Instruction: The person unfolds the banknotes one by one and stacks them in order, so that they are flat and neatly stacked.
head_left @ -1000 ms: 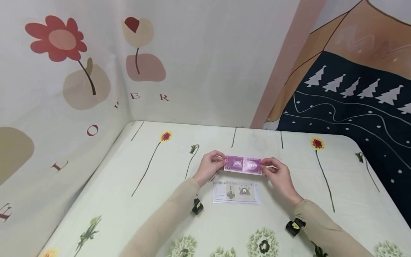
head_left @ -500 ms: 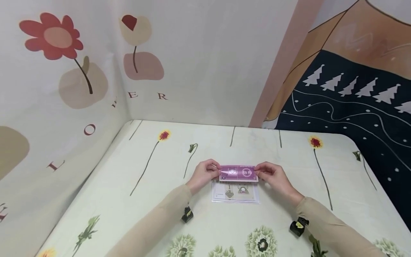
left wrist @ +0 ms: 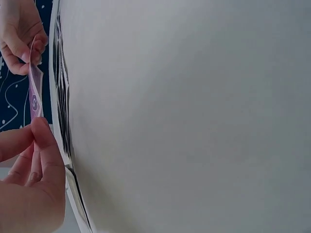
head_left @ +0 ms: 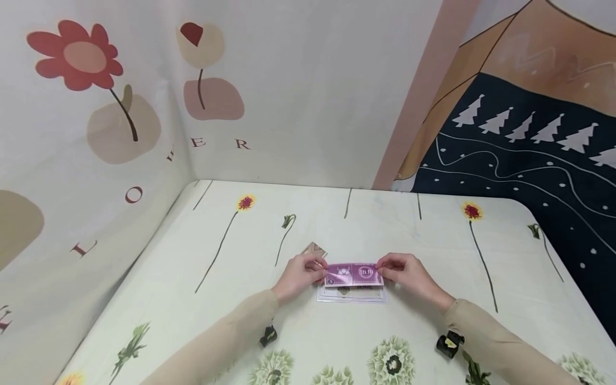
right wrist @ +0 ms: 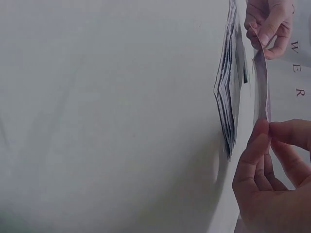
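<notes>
A purple play banknote (head_left: pixel 353 275) with a white edge is stretched between both hands in the head view. My left hand (head_left: pixel 299 275) pinches its left end between thumb and fingers, and my right hand (head_left: pixel 406 271) pinches the right end. Just below it lies a stack of pale play banknotes (head_left: pixel 356 293), its upper part hidden behind the purple note. In the right wrist view the stack's layered edges (right wrist: pixel 226 92) stand slightly fanned, and the held note is apart from them. A brownish note (head_left: pixel 315 248) lies behind my left hand, mostly covered by it.
The table (head_left: pixel 423 353) wears a pale cloth with printed flowers. Behind it hangs a white printed curtain (head_left: pixel 298 107), and a dark blue cloth with white trees (head_left: pixel 524 160) hangs on the right. A small black camera (head_left: pixel 449 344) is on the right wrist.
Both hands have drawn the purple banknote nearer to the person, over the pale stack, covering more of it. The brownish note behind the left hand shows more now.
</notes>
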Demonstrator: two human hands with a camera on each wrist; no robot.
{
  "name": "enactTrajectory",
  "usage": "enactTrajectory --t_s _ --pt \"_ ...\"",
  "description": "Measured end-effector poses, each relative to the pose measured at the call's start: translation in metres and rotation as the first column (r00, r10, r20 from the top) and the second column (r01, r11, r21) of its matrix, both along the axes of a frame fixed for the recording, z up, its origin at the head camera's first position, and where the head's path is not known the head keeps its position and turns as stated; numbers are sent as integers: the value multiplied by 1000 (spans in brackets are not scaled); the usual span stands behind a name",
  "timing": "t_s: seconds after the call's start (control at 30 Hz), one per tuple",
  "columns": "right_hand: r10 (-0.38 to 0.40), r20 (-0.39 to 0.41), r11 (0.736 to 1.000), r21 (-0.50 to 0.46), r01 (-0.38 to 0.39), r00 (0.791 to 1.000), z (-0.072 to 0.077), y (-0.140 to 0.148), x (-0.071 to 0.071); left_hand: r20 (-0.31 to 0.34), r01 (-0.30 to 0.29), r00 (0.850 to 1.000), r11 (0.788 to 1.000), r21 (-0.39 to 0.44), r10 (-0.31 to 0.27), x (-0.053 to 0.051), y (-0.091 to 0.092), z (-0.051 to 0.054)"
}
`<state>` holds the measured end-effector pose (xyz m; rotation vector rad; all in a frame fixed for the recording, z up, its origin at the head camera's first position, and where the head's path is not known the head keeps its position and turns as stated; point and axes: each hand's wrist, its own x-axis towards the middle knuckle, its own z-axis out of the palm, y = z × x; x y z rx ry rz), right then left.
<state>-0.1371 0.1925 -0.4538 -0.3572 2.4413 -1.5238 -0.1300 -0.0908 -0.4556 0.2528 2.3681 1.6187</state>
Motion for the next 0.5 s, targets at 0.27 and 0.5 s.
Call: enactTrajectory --t_s 0.27,0.5 --pt "41 23 999 34 -41 999 -3 -3 3 -40 2 999 998 -62 -5 8 -3 -3" --pt "52 42 998 45 -54 998 -3 -5 4 -23 -2 1000 999 -51 0 9 -4 -7"
